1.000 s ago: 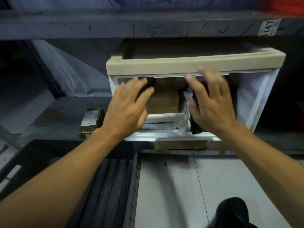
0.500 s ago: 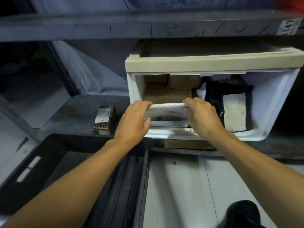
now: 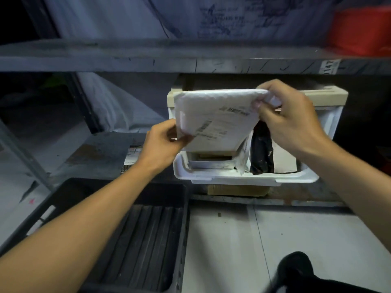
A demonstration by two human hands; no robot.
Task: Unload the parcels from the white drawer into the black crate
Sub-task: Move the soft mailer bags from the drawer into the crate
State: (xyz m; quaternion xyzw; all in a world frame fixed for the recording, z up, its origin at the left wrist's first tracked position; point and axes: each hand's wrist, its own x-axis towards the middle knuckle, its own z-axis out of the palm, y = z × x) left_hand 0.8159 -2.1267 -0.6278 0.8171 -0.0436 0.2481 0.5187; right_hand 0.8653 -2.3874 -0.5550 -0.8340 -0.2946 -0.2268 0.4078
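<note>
A white padded mailer (image 3: pixel 213 119) with a printed label is lifted upright above the open white drawer (image 3: pixel 243 179). My left hand (image 3: pixel 163 144) pinches its lower left edge. My right hand (image 3: pixel 289 121) pinches its upper right corner. Inside the drawer lie another white parcel (image 3: pixel 211 163), a clear bag (image 3: pixel 243 157) and a black parcel (image 3: pixel 261 153) with a white label (image 3: pixel 283 157). The black crate (image 3: pixel 135 235) stands on the floor at the lower left, its ribbed bottom showing.
The drawer sits on a dark low shelf (image 3: pixel 101 153) under a grey shelf beam (image 3: pixel 190 60). A small labelled box (image 3: pixel 131 159) lies on the shelf left of the drawer. Cardboard (image 3: pixel 237 190) sits under the drawer. A black shoe (image 3: pixel 296 271) is on the pale floor.
Both hands reached into the drawer, took hold of the white mailer by its ends and have lifted it up out of the drawer, tilting it upright.
</note>
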